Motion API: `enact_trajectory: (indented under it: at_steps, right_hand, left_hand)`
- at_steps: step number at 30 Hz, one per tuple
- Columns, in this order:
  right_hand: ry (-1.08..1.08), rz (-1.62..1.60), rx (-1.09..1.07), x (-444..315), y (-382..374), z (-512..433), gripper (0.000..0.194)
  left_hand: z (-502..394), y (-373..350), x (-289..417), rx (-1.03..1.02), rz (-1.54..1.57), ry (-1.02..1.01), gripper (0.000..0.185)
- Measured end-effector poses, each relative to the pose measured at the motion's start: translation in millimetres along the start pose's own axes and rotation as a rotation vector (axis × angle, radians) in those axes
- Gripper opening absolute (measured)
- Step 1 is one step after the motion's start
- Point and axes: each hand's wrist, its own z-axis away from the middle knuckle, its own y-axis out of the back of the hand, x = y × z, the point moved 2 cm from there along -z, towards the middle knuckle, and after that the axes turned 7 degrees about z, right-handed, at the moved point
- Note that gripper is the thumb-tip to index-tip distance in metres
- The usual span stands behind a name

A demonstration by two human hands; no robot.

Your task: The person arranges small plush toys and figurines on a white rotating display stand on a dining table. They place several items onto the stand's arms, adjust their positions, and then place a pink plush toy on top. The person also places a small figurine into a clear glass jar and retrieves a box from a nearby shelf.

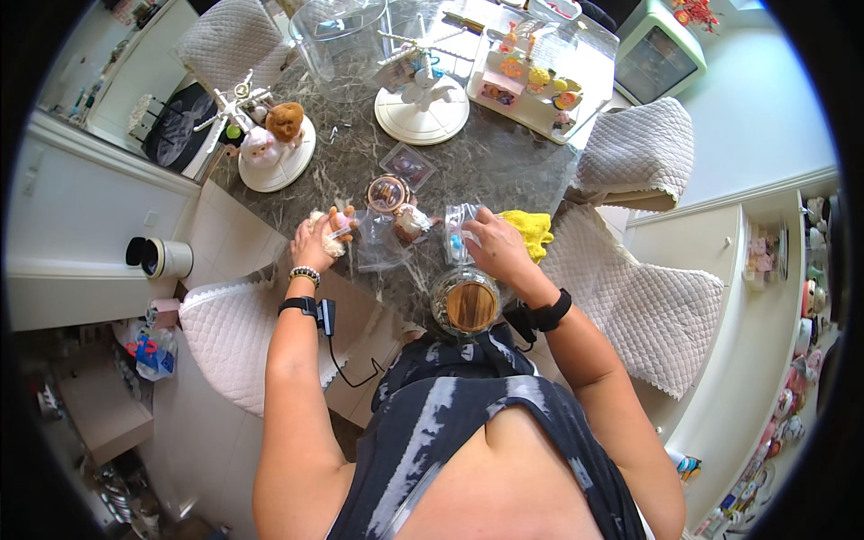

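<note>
My left hand (313,244) is closed around a small plush toy (342,221) with cream, orange and pink parts, at the table's near left. A clear plastic bag (383,246) lies to its right. My right hand (497,244) touches a clear zip bag (460,236) with small blue and white items inside; whether its fingers grip the bag is hard to tell. Beside that hand lies a yellow cloth (530,229). Nearer me stands a glass jar with a wooden lid (472,307). Between the hands are a round clear-topped container (387,194) and a brown and white figure (410,224).
On the dark marble table (344,162) stand two white round stands, one at left (290,169) and one at centre back (422,125). A tiered display rack (523,84) holds small figures at back right. Quilted chairs (634,152) surround the table.
</note>
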Motion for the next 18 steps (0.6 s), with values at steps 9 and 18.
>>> enact_trajectory:
  at_steps: [9, 18]
  right_hand:
    - [-0.016, 0.013, 0.21, 7, -4, 8, 0.017]
    - [-0.062, -0.088, 0.246, 14, 3, 6, 0.021]
  left_hand:
    - [17, 50, -26, 0.264, 0.799, -0.139, 0.068]
    - [59, 121, 34, -0.359, 1.235, 0.123, 0.059]
